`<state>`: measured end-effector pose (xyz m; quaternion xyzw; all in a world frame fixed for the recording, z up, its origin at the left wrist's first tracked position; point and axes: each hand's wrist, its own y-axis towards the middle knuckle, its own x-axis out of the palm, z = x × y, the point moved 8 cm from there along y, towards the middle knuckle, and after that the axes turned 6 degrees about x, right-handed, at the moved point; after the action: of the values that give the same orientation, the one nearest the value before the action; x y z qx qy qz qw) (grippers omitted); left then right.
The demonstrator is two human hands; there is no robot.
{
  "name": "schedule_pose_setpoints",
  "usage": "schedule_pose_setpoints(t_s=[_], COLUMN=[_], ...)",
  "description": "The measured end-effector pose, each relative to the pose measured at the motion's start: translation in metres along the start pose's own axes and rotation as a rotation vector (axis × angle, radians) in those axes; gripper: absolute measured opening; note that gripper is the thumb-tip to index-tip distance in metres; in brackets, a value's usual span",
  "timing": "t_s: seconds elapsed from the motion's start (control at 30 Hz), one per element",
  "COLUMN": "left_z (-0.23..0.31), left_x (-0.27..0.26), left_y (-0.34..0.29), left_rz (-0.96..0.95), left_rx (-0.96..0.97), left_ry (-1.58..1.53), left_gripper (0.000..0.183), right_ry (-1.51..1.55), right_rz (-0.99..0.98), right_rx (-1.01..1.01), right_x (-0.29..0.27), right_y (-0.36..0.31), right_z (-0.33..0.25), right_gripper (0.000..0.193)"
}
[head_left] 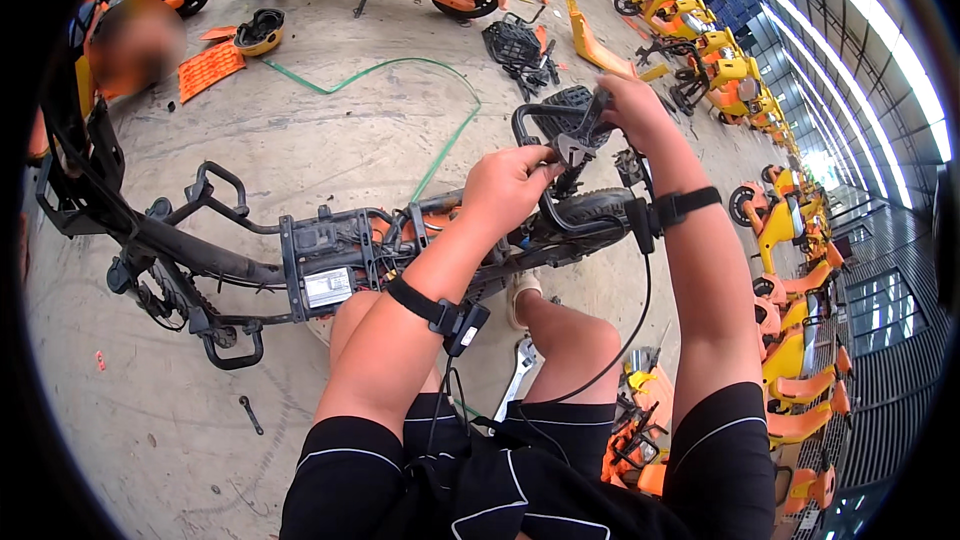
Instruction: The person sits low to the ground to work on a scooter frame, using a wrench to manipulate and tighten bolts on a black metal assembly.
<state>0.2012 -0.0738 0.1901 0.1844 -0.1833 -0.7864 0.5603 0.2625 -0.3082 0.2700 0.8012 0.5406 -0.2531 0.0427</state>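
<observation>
Left hand pinched on the flat, silvery head of a dark-handled tool, right hand curled round its handle; the two sit near each other, over the tyre end of a stripped scooter frame. Frame: smooth black tubing bent into rounded loops, thin cables tangled midway; tyre ribbed rubber, partly covered by bars; floor scuffed concrete. Right fingertips hidden, tool's contact with frame unclear; polished steel adjustable wrench below, lower end obscured.
</observation>
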Motion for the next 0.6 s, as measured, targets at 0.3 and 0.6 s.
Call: schedule_pose_setpoints(t_s=[0.3,0.6], left_z=[-0.006,-0.030], left_x=[0.009,0.020], left_y=[0.000,-0.011], left_rz=[-0.096,-0.019], left_rx=[-0.031,-0.026], left_ry=[0.071,-0.232], left_gripper=[0.028,0.027], right_ry=[-1.003,-1.119], right_rz=[-0.110,-0.180], right_rx=[-0.598,-1.456], right_x=[0.174,0.197], right_y=[-0.075,-0.263], right_z=[-0.097,-0.026], right_gripper=[0.070,0.026])
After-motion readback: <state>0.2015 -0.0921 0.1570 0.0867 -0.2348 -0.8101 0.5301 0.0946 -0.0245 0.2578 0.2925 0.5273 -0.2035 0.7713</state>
